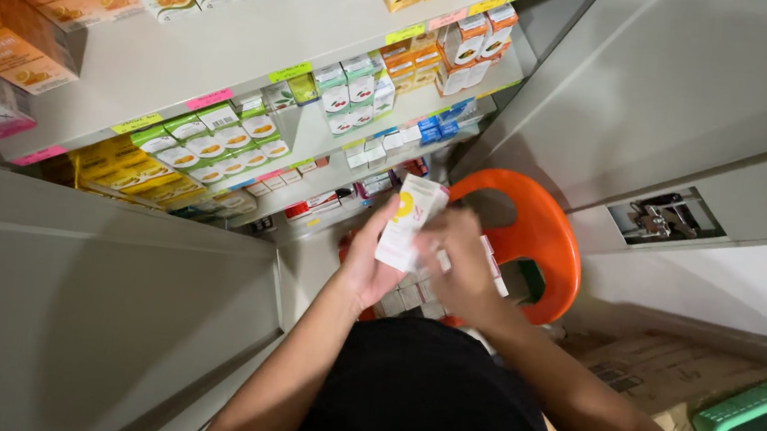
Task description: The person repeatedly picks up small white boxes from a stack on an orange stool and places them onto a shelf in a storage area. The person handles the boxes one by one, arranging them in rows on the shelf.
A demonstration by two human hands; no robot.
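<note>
Shelving (259,41) in pale grey fills the upper left, tiered, stocked with rows of small cardboard medicine cartons in orange, white, green and yellow, coloured tags along each shelf edge. Grey cabinet panels close in on both sides, the right one carrying a metal latch (664,216) in a recess. Round orange plastic stool (548,233) stands below the hands, with more small white cartons (413,295) piled on its seat, partly hidden. Green plastic basket (742,415) sits at the lower right corner beside brown cardboard. Held up between both hands, above the stool and in front of the lower shelves, is a slim white cardboard carton with a yellow mark (411,220), upright and slightly tilted. Left hand (369,262) has its grip clasped round the carton's lower left edge, thumb along the face. Right hand (464,267) lies against the carton's right side; motion blur hides whether its fingers clamp the carton or only touch it, so that grip I cannot tell. Judgement: handling goes best with the left hand carrying the weight by the edges, pressure light so the thin card does not crease, printed face kept toward the eyes, and the carton kept over the stool rather than over the gap by the cabinet.
</note>
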